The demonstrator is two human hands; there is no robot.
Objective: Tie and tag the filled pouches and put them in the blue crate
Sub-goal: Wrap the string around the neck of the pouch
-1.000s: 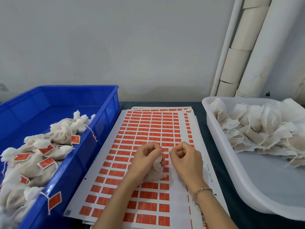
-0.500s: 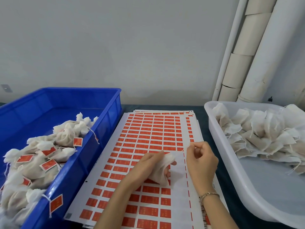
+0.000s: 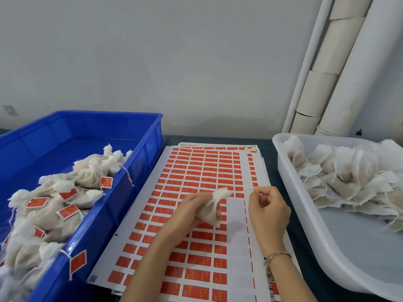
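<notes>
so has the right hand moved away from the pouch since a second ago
Yes. The right hand has pulled right, toward the white tub, while the pouch stays over the sticker sheet.

The hands have drawn apart, the right hand (image 3: 267, 211) pulling the pouch (image 3: 212, 209) string taut.

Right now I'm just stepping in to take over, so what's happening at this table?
A person is tying a filled pouch: the left hand holds it over the sheets of red labels while the right hand pinches its drawstring. Tagged pouches sit in the blue crate; untied ones wait in the white tub.
</notes>
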